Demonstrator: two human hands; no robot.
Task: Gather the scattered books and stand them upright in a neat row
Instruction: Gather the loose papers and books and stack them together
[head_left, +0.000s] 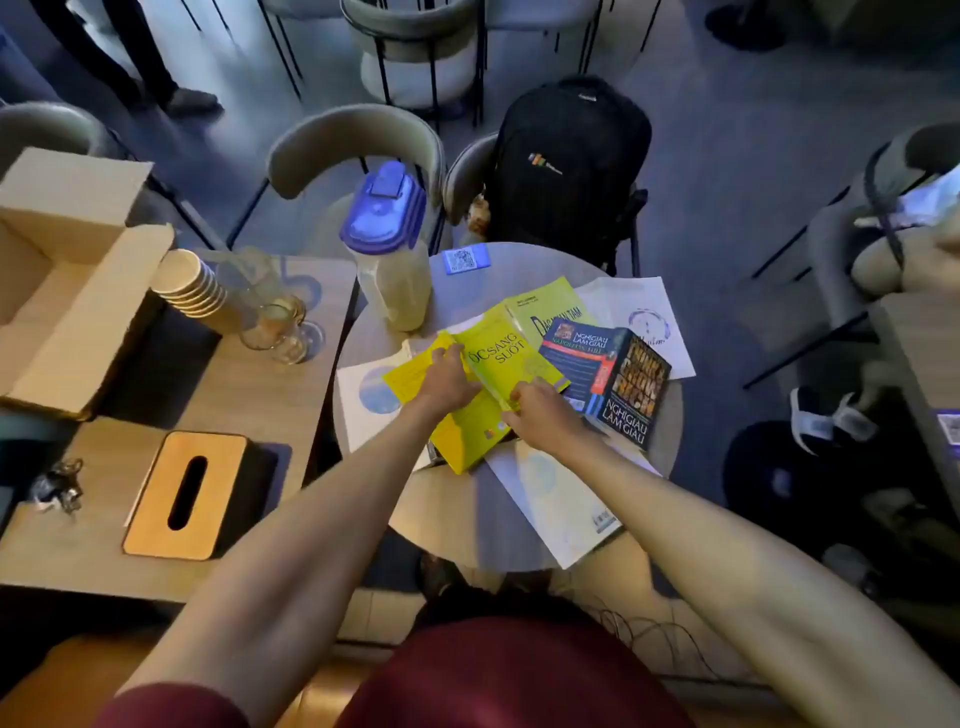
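Plainly, both hands gripped the yellow book (498, 364) mid-tabletop (452, 509): left hand (447, 382) on its cover, right hand (537, 415) pinching its near edge. Lifting it might have dragged the white book (561, 499) overhanging the near edge, or knocked the lidded pitcher (392, 260), part-full of pale drink. The dark book (618, 382) lay beside.
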